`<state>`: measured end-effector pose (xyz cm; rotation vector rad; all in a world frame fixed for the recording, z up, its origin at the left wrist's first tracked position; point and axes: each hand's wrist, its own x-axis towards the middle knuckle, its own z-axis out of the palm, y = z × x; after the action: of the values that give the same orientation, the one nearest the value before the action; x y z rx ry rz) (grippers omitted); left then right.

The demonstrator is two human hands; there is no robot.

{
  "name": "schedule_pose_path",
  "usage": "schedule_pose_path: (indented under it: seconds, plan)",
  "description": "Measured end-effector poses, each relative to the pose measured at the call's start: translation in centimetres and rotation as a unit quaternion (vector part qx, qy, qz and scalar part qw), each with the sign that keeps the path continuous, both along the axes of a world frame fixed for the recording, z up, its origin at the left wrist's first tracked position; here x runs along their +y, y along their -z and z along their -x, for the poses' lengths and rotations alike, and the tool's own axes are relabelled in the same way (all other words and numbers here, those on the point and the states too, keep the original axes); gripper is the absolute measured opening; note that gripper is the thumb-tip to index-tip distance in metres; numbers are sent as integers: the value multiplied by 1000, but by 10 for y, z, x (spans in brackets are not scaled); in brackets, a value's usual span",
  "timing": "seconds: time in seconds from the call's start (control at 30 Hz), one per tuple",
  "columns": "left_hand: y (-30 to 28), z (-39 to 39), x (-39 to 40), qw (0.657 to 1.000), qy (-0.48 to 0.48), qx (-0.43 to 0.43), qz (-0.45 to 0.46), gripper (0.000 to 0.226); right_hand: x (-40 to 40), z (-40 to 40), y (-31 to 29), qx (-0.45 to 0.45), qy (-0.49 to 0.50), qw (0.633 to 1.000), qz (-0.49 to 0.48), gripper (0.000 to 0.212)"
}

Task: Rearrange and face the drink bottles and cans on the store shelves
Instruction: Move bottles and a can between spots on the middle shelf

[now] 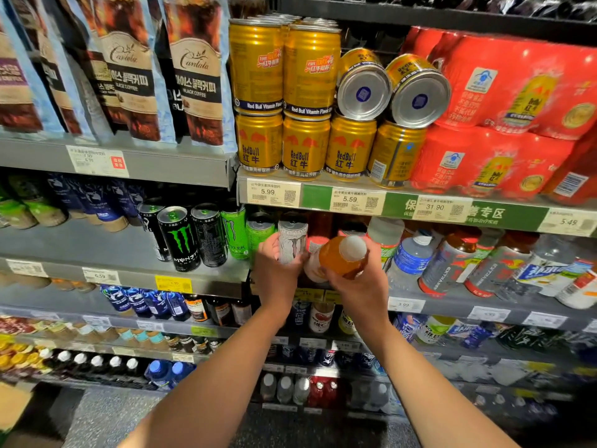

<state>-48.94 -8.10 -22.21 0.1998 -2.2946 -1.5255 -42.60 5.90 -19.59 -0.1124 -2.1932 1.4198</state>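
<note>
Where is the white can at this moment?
In the head view, the white can stands on the second shelf, near the middle, right of the green cans. The left hand grips it, beside the orange bottle in the right hand.

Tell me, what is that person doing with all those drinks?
A person is tidying a store's drink shelves. Their left hand grips a white Monster can standing at the shelf edge, and their right hand holds an orange drink bottle tipped toward the camera, white cap first. Black and green Monster cans stand in a row to the left. On the shelf above, two gold Red Bull cans lie on their sides on top of the upright ones, so they have not been straightened yet.
</note>
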Motion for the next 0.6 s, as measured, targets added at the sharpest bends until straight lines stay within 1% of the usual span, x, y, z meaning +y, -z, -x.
schedule_pose_path:
  seconds: [0.03,0.13,0.2,0.23,0.3,0.33,0.4,0.47,0.57,0.6]
  plan:
    - [-1,0,2,1000,2,-17,10,41,3,-3,-1,-6,4,1000,16,69]
    - [0,2,8,999,-7,-29,32,57,17,-9,1,-42,20,998,47,71]
    - [10,4,10,998,-13,-44,53,52,30,-14,6,-56,19,997,51,72]
    - [13,3,11,997,-19,-49,53,49,37,-16,7,-58,17,997,50,75]
    - [17,1,13,997,-28,-49,55,52,50,-19,8,-59,19,997,47,78]
    - [19,0,14,997,-25,-44,50,53,55,-20,7,-60,21,997,47,76]
    - [15,-5,16,999,-12,-32,27,49,63,-23,5,-63,18,997,51,71]
    - [14,-6,16,999,-16,-29,23,53,70,-25,5,-62,9,996,55,69]
    - [11,-9,21,997,-33,-28,58,57,77,-27,6,-63,-5,997,51,69]
    - [9,-11,23,997,-36,-28,55,57,78,-28,6,-64,-9,997,49,69]
